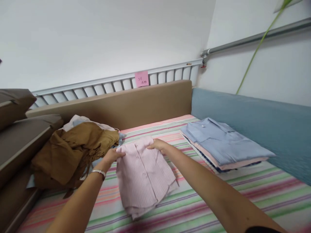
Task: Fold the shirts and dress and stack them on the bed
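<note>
A folded pink striped shirt [143,174] lies on the striped bed sheet [255,191] in front of me. My left hand [112,156] grips its top left corner, fingers closed on the cloth. My right hand [158,144] pinches its top right corner near the collar. A thin bracelet sits on my left wrist.
A crumpled brown garment [73,152] tops a heap of clothes at the left. A stack of folded shirts with a light blue shirt [223,142] on top lies at the right. Brown cushions [19,129] are piled far left. A tan headboard [136,103] and blue side padding [262,123] border the bed.
</note>
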`<state>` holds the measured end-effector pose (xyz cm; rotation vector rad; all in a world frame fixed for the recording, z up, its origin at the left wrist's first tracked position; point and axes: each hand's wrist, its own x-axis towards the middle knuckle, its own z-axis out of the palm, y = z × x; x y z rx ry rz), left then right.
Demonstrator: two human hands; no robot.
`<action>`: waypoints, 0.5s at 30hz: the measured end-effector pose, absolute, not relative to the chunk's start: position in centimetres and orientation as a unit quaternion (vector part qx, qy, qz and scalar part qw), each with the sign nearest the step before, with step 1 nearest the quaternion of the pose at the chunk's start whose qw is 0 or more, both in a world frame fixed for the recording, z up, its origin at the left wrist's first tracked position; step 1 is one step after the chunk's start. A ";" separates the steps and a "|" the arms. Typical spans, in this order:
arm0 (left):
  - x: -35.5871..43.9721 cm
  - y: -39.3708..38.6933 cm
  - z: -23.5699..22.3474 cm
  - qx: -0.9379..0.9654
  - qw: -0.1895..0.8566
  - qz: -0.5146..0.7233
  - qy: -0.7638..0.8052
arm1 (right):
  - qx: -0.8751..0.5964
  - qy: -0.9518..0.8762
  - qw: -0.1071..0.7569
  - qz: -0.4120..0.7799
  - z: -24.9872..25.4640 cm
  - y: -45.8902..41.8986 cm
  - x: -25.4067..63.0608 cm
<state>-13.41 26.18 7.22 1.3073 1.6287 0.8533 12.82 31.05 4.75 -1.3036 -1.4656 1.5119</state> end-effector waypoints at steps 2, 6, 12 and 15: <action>-12.9 26.1 9.8 0.553 0.406 0.368 0.627 | -0.482 -0.574 0.360 0.555 7.5 31.1 13.2; -11.8 25.3 14.5 0.617 0.315 0.428 0.581 | -0.451 -0.614 0.430 0.484 13.1 30.6 13.8; -10.4 19.1 14.8 0.747 0.094 0.397 0.525 | -0.444 -0.662 0.474 0.375 12.7 23.7 15.7; -9.3 13.5 8.9 0.844 -0.023 0.280 0.457 | -0.372 -0.737 0.444 0.349 6.4 17.6 17.6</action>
